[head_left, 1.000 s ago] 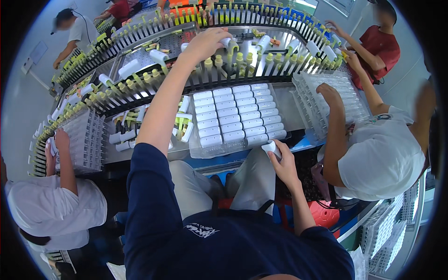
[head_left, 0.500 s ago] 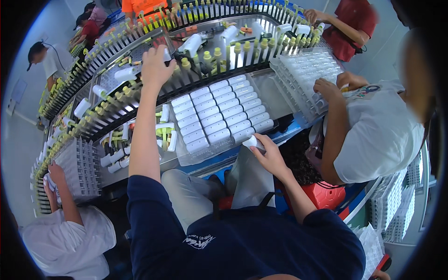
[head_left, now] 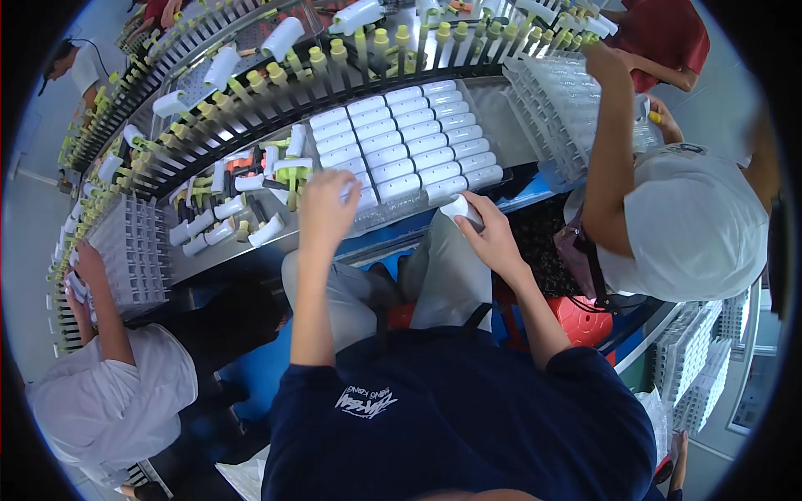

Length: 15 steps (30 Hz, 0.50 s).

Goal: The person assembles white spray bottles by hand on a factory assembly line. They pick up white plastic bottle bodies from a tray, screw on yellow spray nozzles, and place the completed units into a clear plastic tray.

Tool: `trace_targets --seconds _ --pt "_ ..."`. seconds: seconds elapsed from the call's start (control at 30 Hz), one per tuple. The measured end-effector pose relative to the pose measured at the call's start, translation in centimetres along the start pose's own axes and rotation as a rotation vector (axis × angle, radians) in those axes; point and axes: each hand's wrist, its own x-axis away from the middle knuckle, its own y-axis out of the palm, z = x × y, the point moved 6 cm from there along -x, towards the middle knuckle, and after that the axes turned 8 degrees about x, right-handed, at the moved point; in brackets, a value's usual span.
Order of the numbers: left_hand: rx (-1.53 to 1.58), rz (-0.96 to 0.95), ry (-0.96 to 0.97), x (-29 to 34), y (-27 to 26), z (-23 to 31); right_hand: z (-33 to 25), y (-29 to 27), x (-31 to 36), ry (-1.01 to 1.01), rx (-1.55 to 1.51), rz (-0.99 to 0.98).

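Observation:
My left hand is closed over the near left corner of a clear plastic tray. A bit of white casing shows between its thumb and fingers, mostly hidden and slightly blurred. My right hand grips a white plastic casing, rounded and tube-like, just off the tray's near right edge above my lap. Rows of similar white casings fill the tray. Beside the left hand, yellow-green holders with white pieces lie on the metal table.
A curved black-slatted conveyor with yellow-capped posts runs behind the tray; white casings sit on some posts. Stacked clear trays stand at left and right. Co-workers in white shirts sit on both sides. A red stool is at right.
My left hand has come back from the conveyor to the tray's near left corner. The right hand stays near the tray's right edge with its casing. The right co-worker's arm has reached farther forward.

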Motion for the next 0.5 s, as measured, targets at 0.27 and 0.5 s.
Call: trace_targets --seconds 0.27,0.5 --pt "-0.082 0.010 0.279 1.9 4.1 6.7 0.2 0.3 -0.1 -0.022 0.008 0.030" --pt "-0.089 -0.126 0.405 -1.2 13.0 9.4 0.2 -0.7 -0.5 -0.031 0.025 0.057"
